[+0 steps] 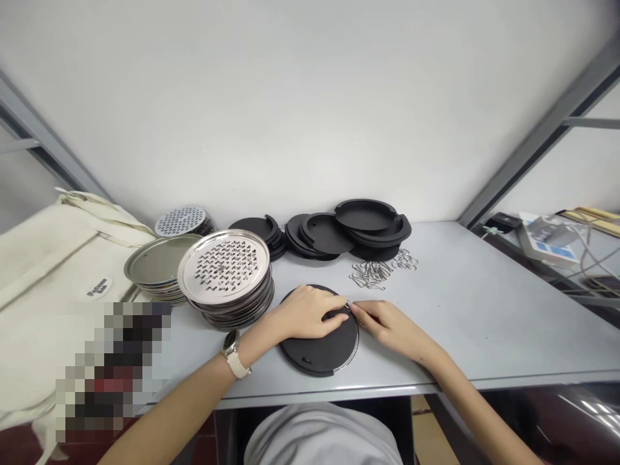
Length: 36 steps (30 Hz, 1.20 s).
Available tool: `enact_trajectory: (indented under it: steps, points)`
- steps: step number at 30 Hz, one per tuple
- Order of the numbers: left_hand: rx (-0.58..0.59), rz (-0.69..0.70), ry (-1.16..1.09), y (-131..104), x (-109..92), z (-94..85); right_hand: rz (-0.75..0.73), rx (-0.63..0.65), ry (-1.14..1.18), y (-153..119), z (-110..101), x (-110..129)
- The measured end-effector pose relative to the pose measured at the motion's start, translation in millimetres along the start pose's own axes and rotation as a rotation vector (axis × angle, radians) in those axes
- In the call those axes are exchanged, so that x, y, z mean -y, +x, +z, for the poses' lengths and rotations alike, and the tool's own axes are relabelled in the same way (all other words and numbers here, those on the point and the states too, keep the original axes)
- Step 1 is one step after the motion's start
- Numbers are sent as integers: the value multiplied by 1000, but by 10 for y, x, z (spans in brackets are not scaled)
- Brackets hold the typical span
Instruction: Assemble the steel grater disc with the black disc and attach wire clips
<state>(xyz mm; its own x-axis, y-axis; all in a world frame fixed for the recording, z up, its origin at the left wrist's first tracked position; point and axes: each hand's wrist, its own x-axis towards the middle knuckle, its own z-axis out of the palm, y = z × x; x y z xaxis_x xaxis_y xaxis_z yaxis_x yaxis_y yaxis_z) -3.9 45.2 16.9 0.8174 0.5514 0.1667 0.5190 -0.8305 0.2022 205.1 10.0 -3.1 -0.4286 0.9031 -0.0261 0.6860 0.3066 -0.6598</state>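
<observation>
Flat under left hand [306, 312]: black disc [320, 345]; right hand [387, 326] fingertips pinched at its far rim.

I find almost nothing legible here. The cream canvas bag [53, 258] at the far left of my view carries a small white oval label [99, 288] with dark lettering in two short lines, but it is too small and blurred for me to read. No other text, brand, number or sign shows clearly.
</observation>
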Motion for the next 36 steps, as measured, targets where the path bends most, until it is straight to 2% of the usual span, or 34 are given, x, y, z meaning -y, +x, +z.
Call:
enact_trajectory:
  steps: [7, 23, 36]
  points:
    - [6, -4, 21, 7, -14, 0, -39, -78, 34, -16, 15, -17]
    - [21, -9, 20, 8, -33, -12, -40, -45, 11, -3, -7, -46]
    - [6, -2, 3, 5, -15, 16, -64, -76, -11, 15, 21, -4]
